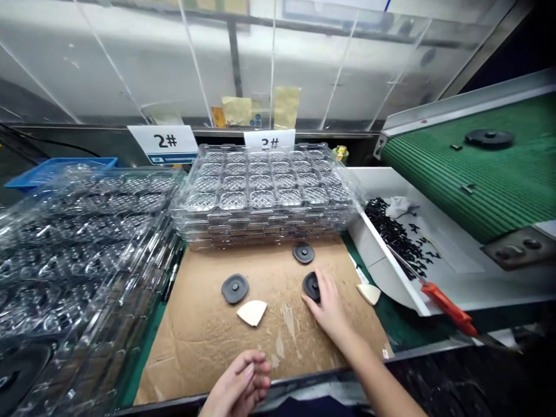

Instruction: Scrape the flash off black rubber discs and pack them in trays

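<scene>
My right hand [330, 308] has its thumb and fingers at the right edge of a dark rounded disc [310, 286], which stands partly hidden behind them on the cardboard. Close to the front edge, my left hand [243, 382] is loosely curled with nothing visible in it. Two more dark discs with a small raised centre lie flat, one disc [235, 288] at the left and another disc [303, 253] near the trays. A cream wedge-shaped piece [252, 313] rests below the left disc. A second cream wedge [369, 293] sits at the cardboard's right edge.
Clear plastic trays [260, 200] are stacked behind the cardboard [191, 336], with more trays [95, 249] at left. On the right, a white bin [460, 278] holds small black parts [397, 237]; an orange-handled screwdriver [449, 308] lies across its edge. A green conveyor [478, 185] runs above.
</scene>
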Demonstrator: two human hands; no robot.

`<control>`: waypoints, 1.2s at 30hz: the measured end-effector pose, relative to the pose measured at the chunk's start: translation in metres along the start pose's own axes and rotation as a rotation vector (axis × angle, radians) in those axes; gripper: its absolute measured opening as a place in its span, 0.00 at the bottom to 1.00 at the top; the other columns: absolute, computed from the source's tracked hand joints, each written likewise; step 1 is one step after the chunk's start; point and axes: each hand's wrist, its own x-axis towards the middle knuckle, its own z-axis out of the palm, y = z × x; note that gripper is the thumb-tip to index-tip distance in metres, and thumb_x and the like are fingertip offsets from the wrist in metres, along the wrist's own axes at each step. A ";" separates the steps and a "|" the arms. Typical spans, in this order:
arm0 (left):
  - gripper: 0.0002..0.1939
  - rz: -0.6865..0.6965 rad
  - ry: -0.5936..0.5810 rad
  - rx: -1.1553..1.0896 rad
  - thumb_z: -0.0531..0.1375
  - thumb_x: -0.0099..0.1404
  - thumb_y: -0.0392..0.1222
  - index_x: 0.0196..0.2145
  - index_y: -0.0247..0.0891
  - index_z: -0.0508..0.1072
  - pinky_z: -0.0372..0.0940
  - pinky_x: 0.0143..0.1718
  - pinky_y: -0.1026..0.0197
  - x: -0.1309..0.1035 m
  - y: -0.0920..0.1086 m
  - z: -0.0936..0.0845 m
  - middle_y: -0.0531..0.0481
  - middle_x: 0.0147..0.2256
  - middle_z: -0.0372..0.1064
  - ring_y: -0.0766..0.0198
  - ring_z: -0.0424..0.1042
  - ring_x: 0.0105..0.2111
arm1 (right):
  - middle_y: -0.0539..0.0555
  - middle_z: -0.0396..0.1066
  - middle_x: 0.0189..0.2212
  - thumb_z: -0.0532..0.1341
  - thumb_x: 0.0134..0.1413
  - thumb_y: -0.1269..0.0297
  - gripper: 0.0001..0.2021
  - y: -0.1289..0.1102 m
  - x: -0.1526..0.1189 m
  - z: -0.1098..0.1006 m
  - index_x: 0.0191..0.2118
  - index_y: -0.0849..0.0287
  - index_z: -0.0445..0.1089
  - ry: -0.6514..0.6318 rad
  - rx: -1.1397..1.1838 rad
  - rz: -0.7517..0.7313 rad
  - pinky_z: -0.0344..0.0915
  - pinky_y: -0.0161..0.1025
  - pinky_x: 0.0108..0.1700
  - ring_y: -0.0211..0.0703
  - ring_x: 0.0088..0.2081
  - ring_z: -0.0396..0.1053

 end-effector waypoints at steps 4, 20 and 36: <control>0.12 0.171 0.000 0.143 0.66 0.49 0.45 0.32 0.38 0.75 0.63 0.34 0.65 0.002 0.008 0.031 0.46 0.33 0.73 0.65 0.71 0.32 | 0.60 0.54 0.56 0.53 0.56 0.64 0.27 -0.017 -0.020 -0.006 0.61 0.56 0.45 -0.040 0.067 0.068 0.58 0.53 0.55 0.51 0.58 0.53; 0.27 0.316 -0.046 -0.249 0.57 0.60 0.48 0.56 0.45 0.57 0.54 0.54 0.45 -0.037 0.002 0.037 0.40 0.55 0.59 0.45 0.62 0.52 | 0.62 0.60 0.50 0.53 0.57 0.58 0.24 -0.086 -0.011 -0.010 0.58 0.57 0.52 -0.461 0.361 -0.147 0.68 0.47 0.43 0.48 0.40 0.69; 0.37 0.355 -0.029 -0.396 0.59 0.58 0.45 0.60 0.42 0.46 0.50 0.58 0.49 -0.060 0.019 -0.006 0.38 0.55 0.59 0.47 0.60 0.54 | 0.53 0.68 0.28 0.52 0.58 0.65 0.13 -0.080 -0.022 0.023 0.47 0.56 0.67 -0.567 0.298 -0.360 0.64 0.39 0.35 0.42 0.32 0.66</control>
